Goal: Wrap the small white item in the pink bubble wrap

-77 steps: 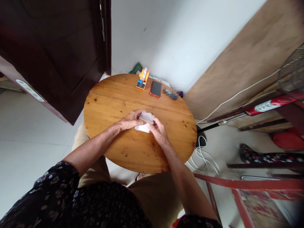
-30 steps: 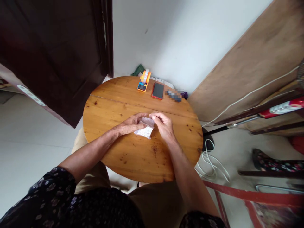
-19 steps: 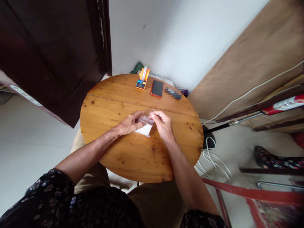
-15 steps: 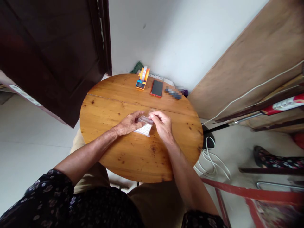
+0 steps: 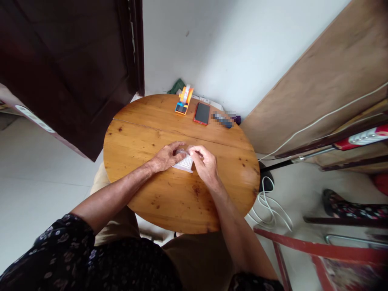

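A small clear plastic packet (image 5: 184, 163) with a white printed face lies on the wooden table (image 5: 169, 194), near its middle. Across the packet's left side, my left hand (image 5: 166, 157) rests with its thumb on top and its fingers curled around the far edge. Fingers of my right hand (image 5: 206, 163) are pinched together at the packet's upper right corner, on the loose clear plastic there. What the packet holds is hard to make out.
Along the table's far side stand an orange tape dispenser (image 5: 184, 100), a phone (image 5: 201, 113) with a red edge and a blurred dark object (image 5: 222, 120). A white cable (image 5: 266, 202) coils on the floor at right, near a red chair frame (image 5: 303, 242).
My right hand has shifted slightly down and left, bringing the pinched plastic lower over the packet. My left hand stays in place on it. The view has tilted a little.
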